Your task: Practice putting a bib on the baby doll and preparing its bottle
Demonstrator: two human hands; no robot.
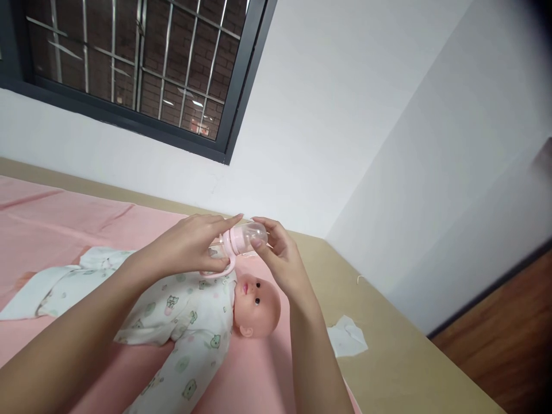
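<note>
A clear baby bottle [245, 237] with a pink collar and pink handles is held sideways above a baby doll [202, 322]. My left hand [194, 244] is closed around the bottle's pink collar end. My right hand [278, 253] pinches the clear body end with its fingertips. The doll lies on its back on a pink sheet [52, 218], dressed in a white printed romper, its head [256, 305] just below my hands.
A crumpled white cloth [347, 336] lies on the bare tan mattress [388, 356] to the right of the doll. White walls meet in a corner behind. A dark-framed barred window [129, 63] is at upper left. Wooden floor [509, 333] shows at the right.
</note>
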